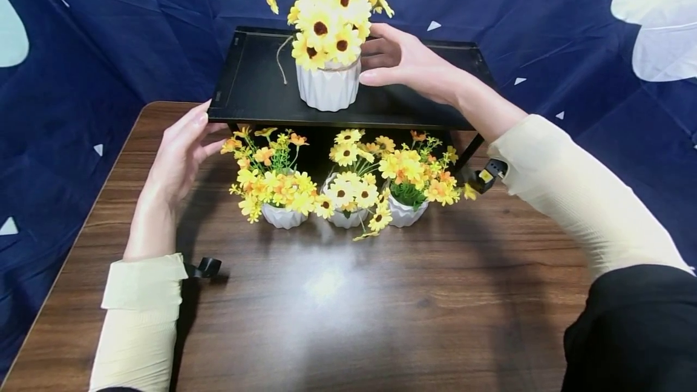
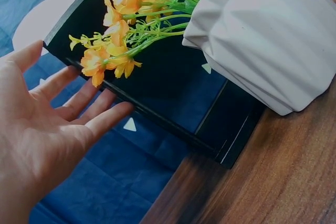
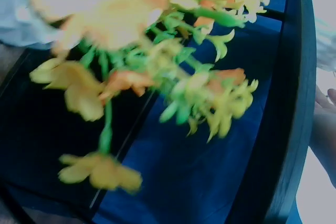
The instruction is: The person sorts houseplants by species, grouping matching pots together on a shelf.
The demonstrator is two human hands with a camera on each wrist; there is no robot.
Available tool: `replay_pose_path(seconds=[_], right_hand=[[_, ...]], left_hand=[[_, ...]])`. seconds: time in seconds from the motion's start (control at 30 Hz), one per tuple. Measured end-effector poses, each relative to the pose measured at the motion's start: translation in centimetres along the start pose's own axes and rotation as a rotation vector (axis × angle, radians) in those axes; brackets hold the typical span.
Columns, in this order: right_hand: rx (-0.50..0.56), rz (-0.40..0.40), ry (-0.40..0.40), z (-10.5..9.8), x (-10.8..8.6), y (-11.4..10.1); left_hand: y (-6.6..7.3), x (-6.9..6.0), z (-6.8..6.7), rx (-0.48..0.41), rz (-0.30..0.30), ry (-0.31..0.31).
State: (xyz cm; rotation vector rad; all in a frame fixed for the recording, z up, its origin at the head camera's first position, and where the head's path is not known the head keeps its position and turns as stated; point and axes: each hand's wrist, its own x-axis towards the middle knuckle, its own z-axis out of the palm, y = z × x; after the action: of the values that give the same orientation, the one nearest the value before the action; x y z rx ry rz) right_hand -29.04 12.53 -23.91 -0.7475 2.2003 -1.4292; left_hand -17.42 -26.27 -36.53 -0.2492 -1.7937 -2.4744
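A white ribbed pot [image 1: 329, 86] with pale yellow, dark-centred flowers [image 1: 327, 29] stands on the top board of a black shelf [image 1: 261, 92]. My right hand [image 1: 416, 68] is at the pot's right side, fingers spread and slightly bent, the thumb at its wall; whether it presses there is unclear. At the shelf's front left corner, my left hand [image 1: 182, 153] touches the edge with its fingertips. The left wrist view shows that hand [image 2: 58, 119] with relaxed, spread fingers along the black frame [image 2: 157, 119]. Part of the right hand [image 3: 325, 129] shows at the right wrist view's edge.
Under and before the shelf, three white pots [image 1: 284, 215] hold yellow and orange flowers [image 1: 272, 183], side by side on the brown wooden table [image 1: 381, 313]. A dark blue patterned cloth [image 1: 125, 23] hangs behind. Black wrist devices [image 1: 206, 268] sit by both sleeves.
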Motion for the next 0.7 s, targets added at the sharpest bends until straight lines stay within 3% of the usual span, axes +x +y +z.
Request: replay_pose_path(seconds=[0.33, 0.7], right_hand=[[0.033, -0.127, 0.059, -1.6, -3.6, 0.7], [0.226, -0.252, 0.190, -2.1, -6.4, 1.7]], left_hand=[[-0.1, -0.1, 0.0, -0.011, 0.003, -0.002], [0.0, -0.2, -0.2, -0.013, 0.011, -0.006]])
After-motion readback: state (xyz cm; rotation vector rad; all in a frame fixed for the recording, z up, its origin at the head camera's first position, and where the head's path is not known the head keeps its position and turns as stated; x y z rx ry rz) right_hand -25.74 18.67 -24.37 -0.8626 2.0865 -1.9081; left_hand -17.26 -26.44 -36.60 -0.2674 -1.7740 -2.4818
